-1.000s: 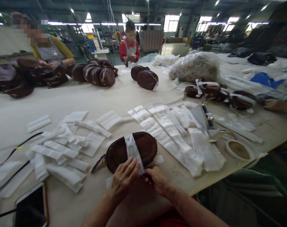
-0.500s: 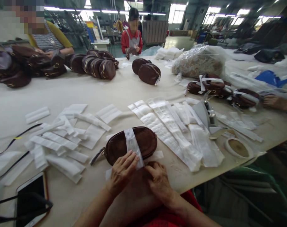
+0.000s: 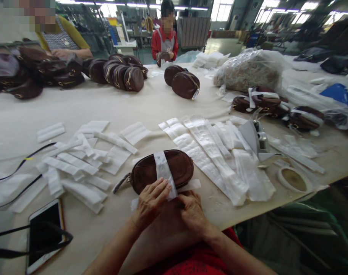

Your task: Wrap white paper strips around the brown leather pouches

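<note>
A dark brown oval zip pouch (image 3: pixel 178 168) lies before me, its wrapped zip pull pointing left. A translucent white strip (image 3: pixel 163 168) crosses its middle from the far edge towards me. My left hand (image 3: pixel 152 198) lies with extended fingers flat on the strip and the pouch's near edge. Close to the strip's near end, my right hand (image 3: pixel 192 210) is closed, fingers curled together; whatever is between them is hidden. White paper pieces poke out beside the pouch.
Loose white strips (image 3: pixel 73 164) lie left, beside a phone (image 3: pixel 44 233) and black cords. Layered white strips (image 3: pixel 202 152), a tape dispenser (image 3: pixel 255 141) and a tape roll (image 3: pixel 294 179) sit right. More brown pouches (image 3: pixel 186 84) stand farther back. Two people work across the table.
The view has shifted slightly, so everything appears a little to the right. Both hands keep nearly the same place at the pouch. Another person's hand at the right edge has left view.
</note>
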Demonstrator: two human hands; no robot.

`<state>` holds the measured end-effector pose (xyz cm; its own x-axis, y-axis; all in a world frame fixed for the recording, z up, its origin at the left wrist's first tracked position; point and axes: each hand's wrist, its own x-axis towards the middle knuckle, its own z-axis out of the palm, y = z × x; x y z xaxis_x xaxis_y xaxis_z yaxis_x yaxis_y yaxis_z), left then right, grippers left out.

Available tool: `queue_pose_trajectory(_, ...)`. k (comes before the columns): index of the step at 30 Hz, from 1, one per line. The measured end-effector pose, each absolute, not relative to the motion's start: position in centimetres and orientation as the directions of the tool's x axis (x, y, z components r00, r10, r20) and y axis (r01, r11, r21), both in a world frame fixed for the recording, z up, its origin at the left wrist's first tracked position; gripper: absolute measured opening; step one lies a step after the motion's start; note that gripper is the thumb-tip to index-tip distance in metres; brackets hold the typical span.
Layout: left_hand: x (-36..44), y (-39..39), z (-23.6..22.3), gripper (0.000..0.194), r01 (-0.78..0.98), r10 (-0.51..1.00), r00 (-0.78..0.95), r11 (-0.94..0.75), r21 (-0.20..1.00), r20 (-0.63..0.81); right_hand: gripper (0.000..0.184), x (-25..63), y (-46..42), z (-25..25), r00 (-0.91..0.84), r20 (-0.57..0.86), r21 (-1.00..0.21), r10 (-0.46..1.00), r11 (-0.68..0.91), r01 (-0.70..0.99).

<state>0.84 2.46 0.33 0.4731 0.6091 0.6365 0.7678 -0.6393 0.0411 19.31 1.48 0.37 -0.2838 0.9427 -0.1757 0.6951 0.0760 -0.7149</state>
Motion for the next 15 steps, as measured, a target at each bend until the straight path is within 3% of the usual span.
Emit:
queue_pose_trajectory(8,1.1,2.4,0.6,0.029,0.773,0.614,0.468,-0.633,0.041,0.635,0.043,20.3,2.5,-0.2,-0.376,-0.181,-0.833,0.909,0.061,0.550)
queue_pose_trajectory(15,1.1,2.4,0.4,0.030,0.780,0.622,0.455,-0.623,0.050,0.637,0.034,20.2,3.0,-0.7,-0.385,-0.206,-0.817,0.900,0.058,0.574)
